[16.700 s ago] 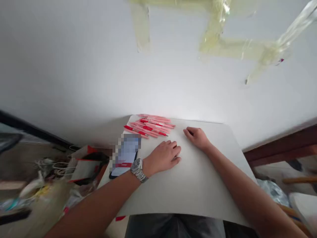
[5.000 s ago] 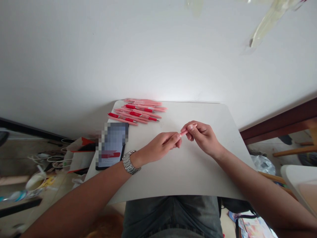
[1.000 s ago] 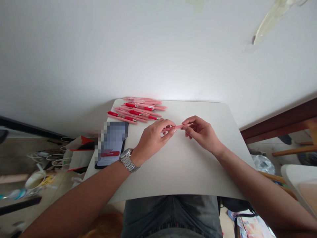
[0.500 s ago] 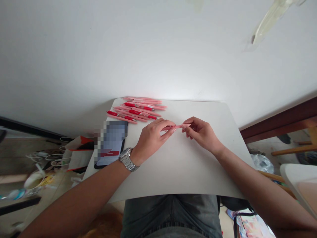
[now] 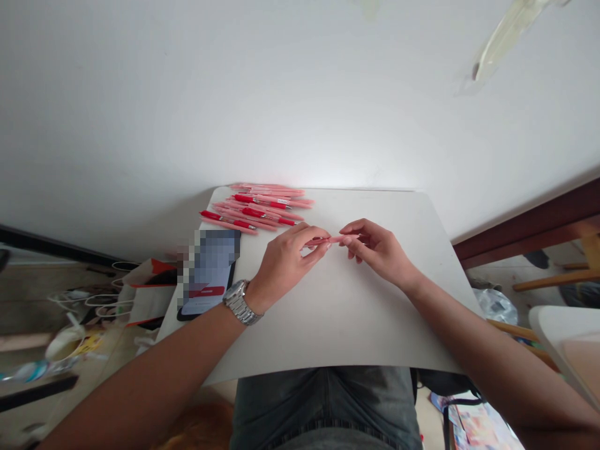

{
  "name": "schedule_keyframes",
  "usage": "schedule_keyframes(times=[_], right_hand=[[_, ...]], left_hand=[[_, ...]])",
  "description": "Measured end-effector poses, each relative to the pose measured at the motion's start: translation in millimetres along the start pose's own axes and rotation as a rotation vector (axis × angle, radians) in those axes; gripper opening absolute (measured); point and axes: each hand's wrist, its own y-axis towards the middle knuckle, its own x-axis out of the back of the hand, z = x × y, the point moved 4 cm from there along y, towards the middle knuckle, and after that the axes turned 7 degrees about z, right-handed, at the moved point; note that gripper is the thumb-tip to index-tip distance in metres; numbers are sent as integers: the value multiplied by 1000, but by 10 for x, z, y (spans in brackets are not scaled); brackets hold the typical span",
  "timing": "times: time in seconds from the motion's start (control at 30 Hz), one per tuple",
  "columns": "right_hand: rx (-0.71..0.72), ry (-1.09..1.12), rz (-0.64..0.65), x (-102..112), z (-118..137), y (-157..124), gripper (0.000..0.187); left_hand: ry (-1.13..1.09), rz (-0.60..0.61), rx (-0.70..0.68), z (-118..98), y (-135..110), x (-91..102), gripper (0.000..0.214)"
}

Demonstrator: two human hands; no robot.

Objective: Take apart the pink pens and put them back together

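Note:
A slim pink pen (image 5: 335,239) spans the gap between my two hands, held roughly level above the white table (image 5: 337,312). My left hand (image 5: 293,256), with a metal watch (image 5: 241,303) on its wrist, pinches the pen's left end between thumb and fingertips. At the other end, the thumb and index finger of my right hand (image 5: 372,247) close on it. Beyond my left hand lies a pile of pink pens (image 5: 267,219), with several red pens (image 5: 269,201) on top. Fingers partly hide the held pen's ends.
A phone (image 5: 210,275) with a lit screen lies at the table's left edge. The wall (image 5: 300,94) rises right behind the table. On the floor to the left are a paper bag (image 5: 152,294) and a cup (image 5: 65,344); a plastic bag (image 5: 497,306) lies right.
Both hands keep their hold on the pen. My right hand has shifted very slightly left and its fingers have moved a little; the whole view has drifted slightly. The pile looks the same.

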Motion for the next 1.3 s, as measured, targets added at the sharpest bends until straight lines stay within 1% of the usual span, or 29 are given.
schedule_keyframes(times=[0.13, 0.4, 0.53, 0.67, 0.83, 1.1, 1.23, 1.3], right_hand=[[-43, -56, 16, 3, 26, -7, 36], [44, -39, 5, 10, -35, 2, 25], [69, -33, 6, -1, -26, 8, 24], [16, 22, 19, -19, 15, 0, 31], [-27, -37, 57, -34, 45, -14, 35], [39, -51, 25, -29, 13, -5, 30], [78, -65, 19, -32, 16, -7, 25], [83, -48, 15, -29, 23, -10, 26]], left_hand=[[-8, 6, 1, -5, 6, -1, 10], [5, 13, -9, -11, 0, 2, 11], [8, 7, -8, -13, 0, 9, 10], [17, 8, -6, -10, 0, -1, 8], [9, 19, -1, -9, -2, -27, 8], [-8, 37, 9, -9, -5, -16, 13], [8, 30, 2, -18, -2, -10, 12], [25, 23, -2, -24, 0, -5, 10]])
